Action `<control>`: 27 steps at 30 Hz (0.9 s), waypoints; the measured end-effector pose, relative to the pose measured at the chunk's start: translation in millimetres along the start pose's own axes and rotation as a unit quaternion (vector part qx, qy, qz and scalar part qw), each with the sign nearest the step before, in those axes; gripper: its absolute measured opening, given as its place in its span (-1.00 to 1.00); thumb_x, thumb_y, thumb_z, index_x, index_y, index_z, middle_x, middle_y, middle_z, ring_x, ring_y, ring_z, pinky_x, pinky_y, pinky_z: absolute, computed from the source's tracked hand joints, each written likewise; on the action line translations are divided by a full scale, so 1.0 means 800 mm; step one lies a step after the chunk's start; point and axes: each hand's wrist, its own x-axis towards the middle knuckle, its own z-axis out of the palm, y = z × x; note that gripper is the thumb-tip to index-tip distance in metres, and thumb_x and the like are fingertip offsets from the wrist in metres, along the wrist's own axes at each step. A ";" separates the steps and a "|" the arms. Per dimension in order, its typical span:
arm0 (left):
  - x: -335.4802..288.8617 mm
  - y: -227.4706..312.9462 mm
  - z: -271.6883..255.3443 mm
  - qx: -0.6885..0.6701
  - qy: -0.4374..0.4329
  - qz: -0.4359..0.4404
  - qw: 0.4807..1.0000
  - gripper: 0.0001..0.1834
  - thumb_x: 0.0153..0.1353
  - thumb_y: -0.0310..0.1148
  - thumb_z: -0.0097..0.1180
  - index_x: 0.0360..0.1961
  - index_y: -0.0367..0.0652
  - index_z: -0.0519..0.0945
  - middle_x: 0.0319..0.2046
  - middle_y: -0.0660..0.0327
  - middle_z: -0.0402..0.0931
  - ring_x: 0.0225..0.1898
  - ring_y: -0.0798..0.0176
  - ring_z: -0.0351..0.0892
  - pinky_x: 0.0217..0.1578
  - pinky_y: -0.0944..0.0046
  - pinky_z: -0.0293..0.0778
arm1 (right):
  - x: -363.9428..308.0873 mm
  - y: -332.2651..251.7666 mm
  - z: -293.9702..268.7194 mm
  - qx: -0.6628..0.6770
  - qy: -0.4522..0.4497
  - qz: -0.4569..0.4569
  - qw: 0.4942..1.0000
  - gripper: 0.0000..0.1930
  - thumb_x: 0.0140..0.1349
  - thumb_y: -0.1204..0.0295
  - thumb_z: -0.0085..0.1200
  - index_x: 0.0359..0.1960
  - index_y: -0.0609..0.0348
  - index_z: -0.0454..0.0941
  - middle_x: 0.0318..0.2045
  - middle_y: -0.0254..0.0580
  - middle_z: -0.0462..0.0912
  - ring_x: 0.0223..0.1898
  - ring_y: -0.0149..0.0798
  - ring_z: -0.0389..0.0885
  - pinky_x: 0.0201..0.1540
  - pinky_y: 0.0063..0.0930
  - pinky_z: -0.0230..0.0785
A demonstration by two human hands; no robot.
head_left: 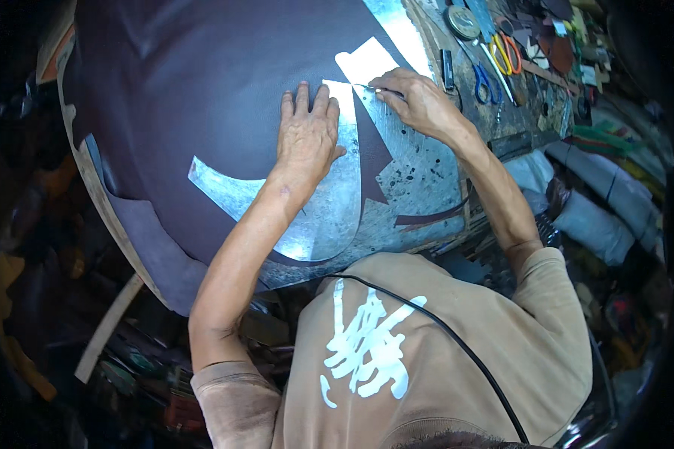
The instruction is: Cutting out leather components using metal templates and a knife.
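Note:
A large dark brown sheet of leather (195,90) spreads over the worktable. On it lies a shiny curved metal template (333,202) with a pointed arm reaching left. My left hand (307,135) is open and rests flat on the template and the leather, fingers pointing away from me. My right hand (421,105) is closed around a slim pointed tool (374,89), probably a cutting knife, much of it hidden by the fingers. Its tip is near the template's upper corner. Just beyond it lies a white angular piece (368,63). Pointed leather offcuts (373,150) lie right of the template.
Scratched metal sheeting (419,176) covers the table's right part, with a dark leather strip (429,218) near the front edge. At the upper right are blue-handled scissors (487,86), orange-handled scissors (513,54), a round tin (463,22) and scraps. A black cable (457,337) crosses my shirt.

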 end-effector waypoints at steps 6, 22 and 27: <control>-0.002 -0.004 0.007 0.009 0.017 0.064 0.998 -0.22 -0.06 -0.13 0.44 0.15 -0.29 0.45 0.27 -0.04 0.30 0.38 -0.18 0.14 0.32 -0.22 0.11 | -0.034 -0.055 0.049 0.148 0.146 0.143 0.968 -0.65 0.27 0.41 0.08 0.04 0.34 0.56 -0.11 0.17 0.63 -0.08 0.12 0.62 0.04 -0.16 0.46; -0.004 -0.016 0.019 0.039 0.016 0.144 0.989 0.07 -0.17 0.20 0.43 0.25 -0.34 0.35 0.25 -0.11 0.28 0.33 -0.31 0.18 0.26 -0.26 0.14 | -0.024 -0.082 0.118 0.008 0.278 0.185 0.942 -0.69 0.22 0.41 0.07 -0.06 0.33 0.62 -0.16 0.26 0.61 -0.12 0.20 0.62 -0.04 -0.09 0.48; -0.004 -0.017 0.019 0.035 -0.003 0.136 0.990 0.09 -0.17 0.22 0.42 0.27 -0.32 0.34 0.27 -0.12 0.27 0.34 -0.31 0.17 0.27 -0.26 0.14 | -0.024 -0.087 0.115 0.008 0.266 0.196 0.944 -0.68 0.22 0.41 0.05 -0.06 0.34 0.62 -0.19 0.30 0.60 -0.14 0.21 0.61 -0.04 -0.07 0.47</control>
